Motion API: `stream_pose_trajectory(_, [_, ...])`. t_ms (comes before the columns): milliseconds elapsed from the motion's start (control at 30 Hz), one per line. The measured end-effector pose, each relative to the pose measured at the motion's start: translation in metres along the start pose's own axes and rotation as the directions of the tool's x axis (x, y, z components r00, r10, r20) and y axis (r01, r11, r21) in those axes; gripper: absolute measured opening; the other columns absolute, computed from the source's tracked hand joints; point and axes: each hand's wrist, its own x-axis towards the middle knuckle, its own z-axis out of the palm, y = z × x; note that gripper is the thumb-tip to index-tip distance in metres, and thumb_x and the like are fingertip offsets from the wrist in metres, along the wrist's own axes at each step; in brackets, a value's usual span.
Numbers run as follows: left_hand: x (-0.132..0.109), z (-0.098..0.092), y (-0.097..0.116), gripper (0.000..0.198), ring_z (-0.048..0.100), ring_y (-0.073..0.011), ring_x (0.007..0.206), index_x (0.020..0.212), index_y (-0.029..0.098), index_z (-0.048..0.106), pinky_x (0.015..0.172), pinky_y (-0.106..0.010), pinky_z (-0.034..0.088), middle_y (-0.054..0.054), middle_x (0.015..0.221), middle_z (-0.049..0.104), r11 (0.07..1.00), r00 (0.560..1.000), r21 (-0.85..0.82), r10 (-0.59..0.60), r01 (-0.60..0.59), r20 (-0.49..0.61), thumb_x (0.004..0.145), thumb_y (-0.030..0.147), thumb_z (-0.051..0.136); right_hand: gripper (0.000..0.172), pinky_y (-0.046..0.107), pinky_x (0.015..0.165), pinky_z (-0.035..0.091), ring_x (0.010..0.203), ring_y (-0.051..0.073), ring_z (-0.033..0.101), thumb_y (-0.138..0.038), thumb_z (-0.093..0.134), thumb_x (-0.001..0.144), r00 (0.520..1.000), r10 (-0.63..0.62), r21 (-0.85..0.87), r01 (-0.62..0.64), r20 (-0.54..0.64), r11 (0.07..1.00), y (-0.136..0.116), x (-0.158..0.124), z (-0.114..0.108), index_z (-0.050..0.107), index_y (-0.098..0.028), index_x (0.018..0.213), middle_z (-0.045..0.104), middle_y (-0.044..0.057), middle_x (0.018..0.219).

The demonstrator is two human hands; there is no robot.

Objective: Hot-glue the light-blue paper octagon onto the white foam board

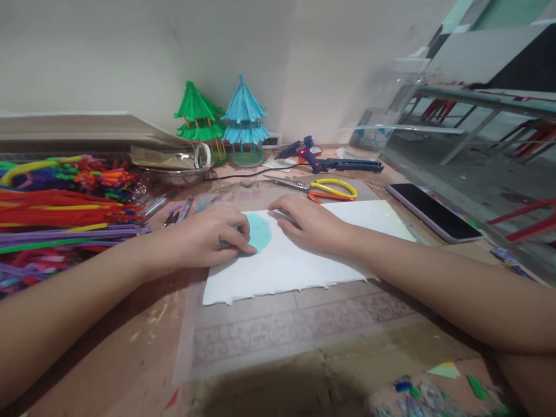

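Observation:
A white sheet (304, 260) with a ragged front edge lies on a translucent mat (278, 336). On its far left part sits a light blue round piece (260, 231). My left hand (212, 234) rests on that piece, fingers pressed down on its left side and lower edge. My right hand (306, 223) lies just right of the blue piece, fingers curled with their tips on the sheet's far edge; whether anything is in them is hidden.
Heaps of coloured pipe cleaners (61, 214) fill the left. Yellow-handled scissors (325, 190) and a blue glue gun (321, 159) lie behind the sheet, a phone (434, 211) at right. Green (197, 119) and blue (244, 121) model pavilions stand by the wall, with a metal bowl (178, 174).

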Motion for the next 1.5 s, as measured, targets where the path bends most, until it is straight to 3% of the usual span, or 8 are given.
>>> stream_pose_trajectory(300, [0.006,-0.009,0.027,0.033,0.060,-0.0227,0.089,0.103,0.026,0.077,0.083,-0.037,0.045,-0.006,0.091,0.071,0.958,0.992,0.282,0.022,-0.057,0.124,0.102,0.019,0.045,0.029,0.049,0.103,0.047,0.119,0.029,0.061,-0.020,0.047,0.095,1.000,-0.027,-0.017,0.027,0.000,0.999,0.002,-0.001,0.000,0.063,-0.016,0.119,0.069,0.015,0.124])
stream_pose_trajectory(500, [0.008,-0.003,0.038,0.027,0.059,-0.0241,0.089,0.085,0.022,0.072,0.090,-0.041,0.046,-0.005,0.093,0.070,0.909,0.993,0.406,0.059,-0.097,0.106,0.100,0.016,0.051,0.028,0.047,0.102,0.048,0.116,0.028,0.061,-0.020,0.046,0.095,0.999,-0.036,-0.031,0.037,0.012,0.999,0.002,0.000,0.000,0.063,-0.016,0.118,0.069,0.015,0.122])
stream_pose_trajectory(633, [0.008,-0.003,0.039,0.024,0.060,-0.0242,0.089,0.096,0.020,0.073,0.090,-0.040,0.046,-0.007,0.093,0.071,0.904,0.992,0.416,0.060,-0.102,0.112,0.100,0.015,0.050,0.029,0.047,0.100,0.048,0.115,0.029,0.061,-0.019,0.044,0.096,0.998,-0.058,-0.030,0.058,0.015,0.998,0.002,0.000,-0.001,0.063,-0.014,0.117,0.069,0.017,0.120])
stream_pose_trajectory(833, [0.005,-0.014,0.030,0.029,0.060,-0.0223,0.087,0.091,0.022,0.074,0.079,-0.035,0.045,-0.006,0.091,0.070,0.957,0.988,0.257,-0.151,0.136,0.043,0.096,0.021,0.046,0.026,0.046,0.100,0.048,0.113,0.027,0.061,-0.018,0.045,0.096,0.998,-0.055,-0.025,0.055,0.004,0.998,0.002,-0.001,0.000,0.063,-0.017,0.114,0.069,0.015,0.119])
stream_pose_trajectory(900, [0.006,-0.012,0.024,0.027,0.061,-0.0199,0.083,0.094,0.021,0.073,0.074,-0.032,0.044,-0.005,0.091,0.071,0.946,0.949,0.085,-0.314,0.314,-0.011,0.095,0.029,0.047,0.026,0.046,0.100,0.048,0.113,0.027,0.062,-0.018,0.045,0.095,0.999,-0.052,-0.020,0.052,0.001,0.998,0.002,-0.001,0.000,0.063,-0.016,0.114,0.069,0.015,0.119])
stream_pose_trajectory(1000, [0.009,0.000,0.017,0.029,0.059,-0.0174,0.072,0.090,0.019,0.068,0.064,-0.028,0.042,-0.003,0.081,0.068,0.847,0.856,-0.135,-0.518,0.515,0.015,0.090,0.043,0.053,0.027,0.046,0.100,0.048,0.112,0.027,0.062,-0.017,0.045,0.095,0.999,-0.054,-0.017,0.054,0.002,0.998,0.002,0.000,0.001,0.064,-0.015,0.114,0.070,0.015,0.117])
stream_pose_trajectory(1167, [0.013,0.013,0.015,0.030,0.053,-0.0177,0.070,0.084,0.019,0.063,0.063,-0.029,0.038,-0.001,0.075,0.061,0.842,0.847,-0.097,-0.532,0.531,0.018,0.082,0.049,0.060,0.025,0.047,0.101,0.048,0.114,0.028,0.061,-0.018,0.046,0.095,0.998,-0.057,-0.014,0.057,0.005,0.998,0.002,0.000,0.000,0.065,-0.017,0.112,0.070,0.015,0.118])
stream_pose_trajectory(1500, [0.015,0.009,0.014,0.030,0.049,-0.0168,0.070,0.087,0.019,0.062,0.062,-0.028,0.035,0.000,0.075,0.056,0.835,0.841,-0.107,-0.531,0.540,0.102,0.080,0.048,0.058,0.026,0.047,0.102,0.046,0.115,0.028,0.061,-0.020,0.046,0.096,0.999,-0.040,-0.029,0.040,0.024,0.999,0.001,-0.001,-0.003,0.065,-0.016,0.113,0.069,0.015,0.119])
